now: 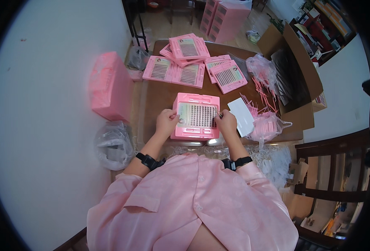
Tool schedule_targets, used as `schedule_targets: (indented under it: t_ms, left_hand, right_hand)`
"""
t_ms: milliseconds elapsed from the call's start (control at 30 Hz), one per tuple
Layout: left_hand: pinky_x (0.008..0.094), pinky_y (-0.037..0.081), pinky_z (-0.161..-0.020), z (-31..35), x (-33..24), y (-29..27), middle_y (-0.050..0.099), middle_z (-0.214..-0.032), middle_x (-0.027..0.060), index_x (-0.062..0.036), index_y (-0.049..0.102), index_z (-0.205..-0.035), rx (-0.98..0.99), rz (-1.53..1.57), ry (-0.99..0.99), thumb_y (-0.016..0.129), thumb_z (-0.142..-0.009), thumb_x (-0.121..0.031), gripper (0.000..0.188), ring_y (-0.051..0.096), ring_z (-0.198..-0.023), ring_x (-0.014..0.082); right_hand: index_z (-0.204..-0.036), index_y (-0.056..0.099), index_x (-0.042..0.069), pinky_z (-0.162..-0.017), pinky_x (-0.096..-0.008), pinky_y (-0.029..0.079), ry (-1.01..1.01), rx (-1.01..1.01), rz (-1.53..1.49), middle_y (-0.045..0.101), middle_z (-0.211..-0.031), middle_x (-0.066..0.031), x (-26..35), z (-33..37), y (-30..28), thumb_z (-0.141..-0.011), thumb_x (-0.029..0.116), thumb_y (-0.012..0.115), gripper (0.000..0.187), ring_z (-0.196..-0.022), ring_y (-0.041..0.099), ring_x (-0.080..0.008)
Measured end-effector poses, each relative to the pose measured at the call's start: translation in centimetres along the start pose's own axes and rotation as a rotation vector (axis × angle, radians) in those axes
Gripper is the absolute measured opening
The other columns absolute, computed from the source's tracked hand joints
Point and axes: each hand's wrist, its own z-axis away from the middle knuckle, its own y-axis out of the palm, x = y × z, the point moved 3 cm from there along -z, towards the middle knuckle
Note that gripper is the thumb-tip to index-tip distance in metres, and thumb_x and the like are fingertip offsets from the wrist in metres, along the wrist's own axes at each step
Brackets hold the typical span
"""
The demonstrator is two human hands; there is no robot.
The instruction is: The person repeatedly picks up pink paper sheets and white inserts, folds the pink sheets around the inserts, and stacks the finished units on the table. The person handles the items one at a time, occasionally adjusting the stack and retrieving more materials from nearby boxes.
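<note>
While pink plastic trays [176, 45] crowd the brown counter [153, 102] beyond and a flat white panel [241, 116] lies right, my left grip [166, 122] and right grip [227, 122] pinch a pale rectangular dark-tufted card [198, 115] over a pink tray [196, 133], long axis left-right, greenish end left.

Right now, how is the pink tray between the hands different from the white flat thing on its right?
The pink tray carries rows of little dark tufts; the white flat thing looks plain on top. The tray sits nearly straight; the white thing lies slanted. The left hand and right hand are at the tray, while neither is at the white thing. Both look rectangular.
</note>
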Motion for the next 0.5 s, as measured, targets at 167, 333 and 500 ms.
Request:
schedule_targets:
  t_ms: [167, 333, 500]
  left_hand:
    - [0.0256, 0.051, -0.086, 0.2, 0.7, 0.6, 0.063, -0.121, 0.0096, -0.003, 0.056, -0.142, 0.146, 0.434, -0.178, 0.07, -0.093, -0.014, 0.052, 0.063, -0.097, 0.0123]
    - [0.037, 0.043, -0.106, 2.4, -4.4, -0.6, 0.049, -0.143, 0.0177, -0.0066, 0.033, -0.157, 0.096, -0.111, 0.038, 0.079, -0.084, -0.021, 0.087, 0.052, -0.125, 0.0242]
    - [0.0452, 0.038, -0.111, 2.5, -9.9, 0.3, 0.048, -0.14, 0.0174, -0.0043, 0.05, -0.138, 0.229, -0.4, 0.562, 0.085, -0.076, -0.025, 0.075, 0.044, -0.132, 0.0334]
  right_hand:
    - [-0.094, 0.066, 0.002, -0.074, -0.0491, 0.054, 0.011, 0.047, -0.075, 0.071, -0.084, -0.0202, -0.2, 0.4, -1.1, -0.079, 0.027, 0.069, 0.029, -0.082, 0.07, -0.039]
    - [-0.091, 0.066, 0.003, -0.074, -0.05, 0.055, -0.108, 0.106, 0.037, 0.072, -0.085, -0.0192, 3.5, 0.3, -3.3, -0.078, 0.032, 0.07, 0.032, -0.083, 0.07, -0.0388]
    - [-0.096, 0.066, 0.004, -0.077, -0.0493, 0.055, -0.186, 0.112, -0.022, 0.072, -0.091, -0.0189, 7.1, -0.9, -3.6, -0.076, 0.037, 0.07, 0.038, -0.089, 0.07, -0.0383]
